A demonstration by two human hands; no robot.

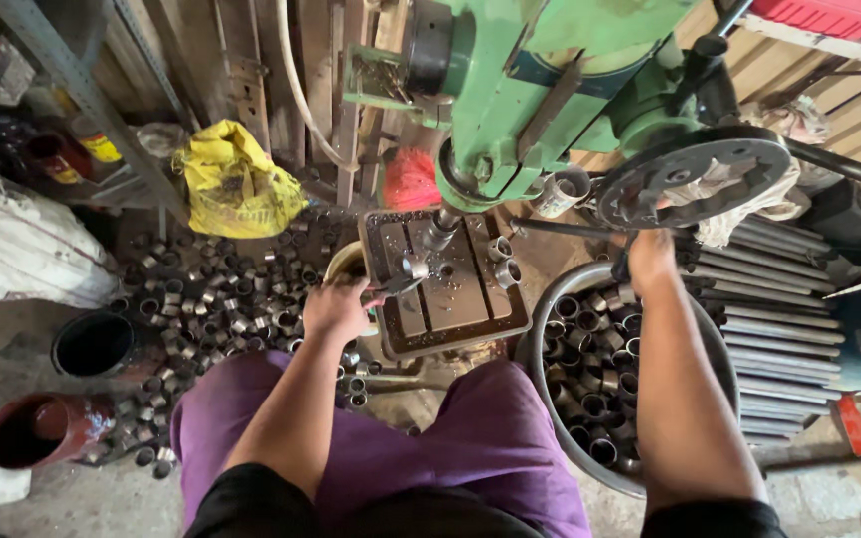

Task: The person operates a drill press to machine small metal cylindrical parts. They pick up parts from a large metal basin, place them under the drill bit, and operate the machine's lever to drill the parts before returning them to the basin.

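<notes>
**Drill press, both hands engaged**

Left hand point(336, 307), fingers closed on pliers point(399, 284) gripping a short metal tube ring point(415, 265) on the slotted drill table point(445, 289), right under the spindle point(440, 227). Right hand point(648, 257) wrapped around the feed lever point(570, 229) beside the green drill press point(540, 90). Metal basin point(550, 309) of rings at right; more rings point(221, 299) strewn across floor at left.

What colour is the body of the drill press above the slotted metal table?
Green: the drill press body is painted green, seen best in the head view.
</notes>
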